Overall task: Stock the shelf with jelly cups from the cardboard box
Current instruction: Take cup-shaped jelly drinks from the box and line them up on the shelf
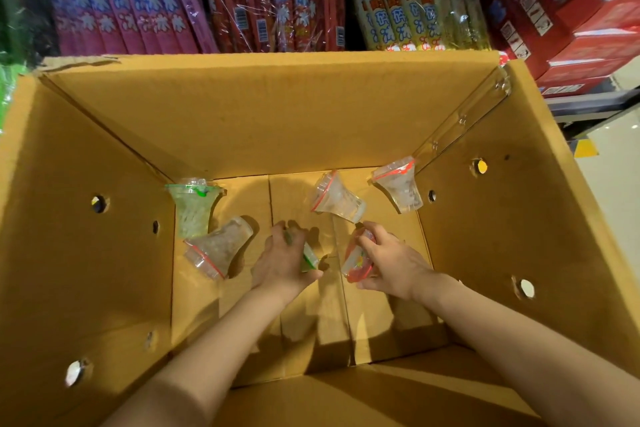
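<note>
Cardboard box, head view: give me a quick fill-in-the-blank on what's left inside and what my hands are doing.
1. Both hands reach into the cardboard box; the left hand grips a jelly cup with a ___ rim.
2. The right hand grips a cup with a ___ rim.
3. Besides the two held cups, ___ loose jelly cups lie on the box floor.

Missing words: green; red; four

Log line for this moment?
left hand: grips green-rimmed cup | right hand: grips red-rimmed cup | cardboard box: four loose
</note>
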